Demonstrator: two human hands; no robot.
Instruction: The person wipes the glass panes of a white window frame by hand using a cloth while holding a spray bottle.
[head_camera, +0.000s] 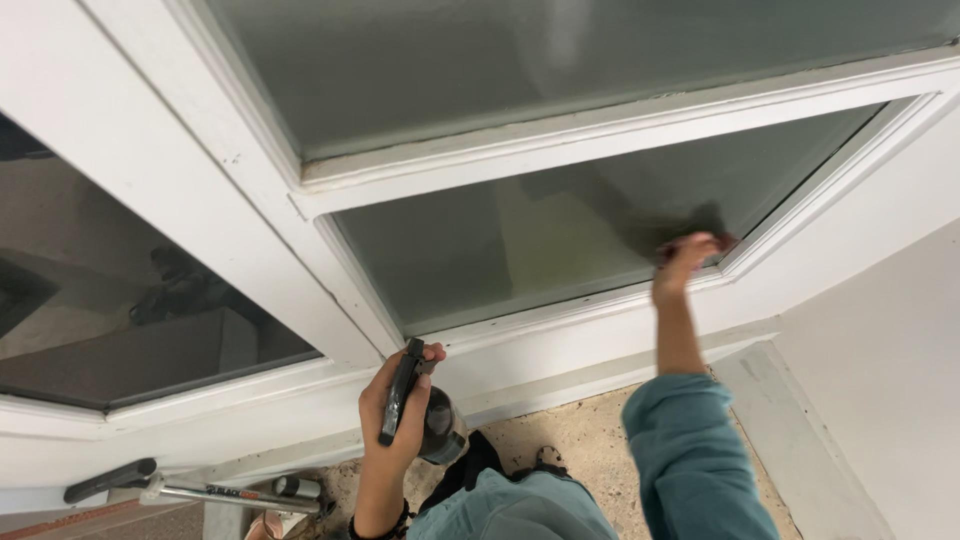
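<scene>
Low left: metal door hardware (200, 490) on the floor. Your left hand (395, 415) is wrapped tight around a dark spray bottle (425, 420), contents not visible. Your right hand (685, 262) presses a reddish cloth (722, 243), fingers curled on it, against the frosted glass pane (520, 240), lower right corner.

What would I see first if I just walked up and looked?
Most striking is the white-framed frosted glass door panel filling the middle, with the person's right hand pressing a small dark cloth into the pane's lower right corner. Lower down, near the middle, the left hand grips a dark spray bottle with a black trigger above the speckled beige floor.
</scene>
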